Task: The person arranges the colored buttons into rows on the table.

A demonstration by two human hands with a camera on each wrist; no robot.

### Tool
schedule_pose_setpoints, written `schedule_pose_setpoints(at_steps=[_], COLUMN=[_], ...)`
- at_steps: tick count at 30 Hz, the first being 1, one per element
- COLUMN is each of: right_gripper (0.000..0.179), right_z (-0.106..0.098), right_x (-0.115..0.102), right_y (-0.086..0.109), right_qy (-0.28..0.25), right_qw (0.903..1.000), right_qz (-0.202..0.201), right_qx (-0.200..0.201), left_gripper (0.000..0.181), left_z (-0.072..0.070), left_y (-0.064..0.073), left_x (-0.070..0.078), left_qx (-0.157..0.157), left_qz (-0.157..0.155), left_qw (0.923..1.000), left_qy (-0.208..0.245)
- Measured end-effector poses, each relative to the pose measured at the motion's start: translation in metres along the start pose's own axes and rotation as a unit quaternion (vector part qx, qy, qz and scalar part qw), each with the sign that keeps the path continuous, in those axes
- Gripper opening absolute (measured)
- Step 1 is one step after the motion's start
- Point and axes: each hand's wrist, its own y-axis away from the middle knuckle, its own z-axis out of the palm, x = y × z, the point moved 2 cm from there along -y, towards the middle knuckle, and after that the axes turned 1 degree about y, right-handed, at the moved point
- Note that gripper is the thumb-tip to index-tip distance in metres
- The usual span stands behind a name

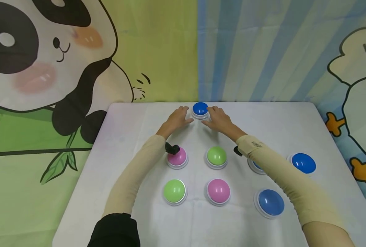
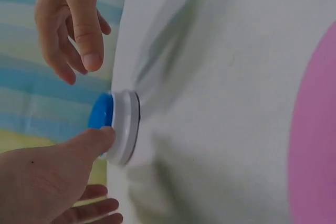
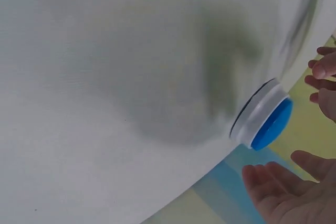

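Note:
A round push button with a blue dome (image 1: 200,108) and white base sits at the table's back edge. On its left is my left hand (image 1: 178,118), fingers spread and loosely bent. My right hand (image 1: 219,120) reaches in from the other side, thumb apart from the fingers. In the right wrist view a gap shows between the right hand (image 3: 294,192) and the blue button (image 3: 265,114). The left thumb overlaps the button (image 2: 125,124) in the left wrist view; whether it touches, I cannot tell. Neither hand holds anything.
Nearer on the white table (image 1: 124,120) stand a pink button (image 1: 177,157), a green one (image 1: 217,156), another green (image 1: 174,191) and another pink (image 1: 218,191). Blue buttons (image 1: 271,202) stand at right, one partly behind the right sleeve (image 1: 282,175). A printed cloth (image 1: 158,51) hangs behind.

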Motion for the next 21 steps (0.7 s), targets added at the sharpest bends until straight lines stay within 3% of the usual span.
schedule_pose_setpoints(at_steps=[6, 12, 21], right_gripper=[0.078, 0.085, 0.084], right_z=[0.008, 0.018, 0.026], right_x=[0.005, 0.005, 0.009], right_y=[-0.034, -0.052, -0.060], right_qy=[-0.041, -0.082, -0.123], right_qw=[0.9985, 0.9931, 0.9891], right_qz=[0.037, 0.080, 0.079], right_qx=[0.000, -0.025, -0.015], left_gripper=[0.069, 0.068, 0.072], left_z=[0.007, 0.016, 0.016], left_y=[-0.021, -0.034, -0.039], left_x=[-0.010, -0.010, 0.001], left_qx=[-0.002, 0.001, 0.010], left_qz=[-0.015, -0.012, 0.016], left_qw=[0.9984, 0.9989, 0.9991], left_qy=[0.055, 0.044, 0.039])
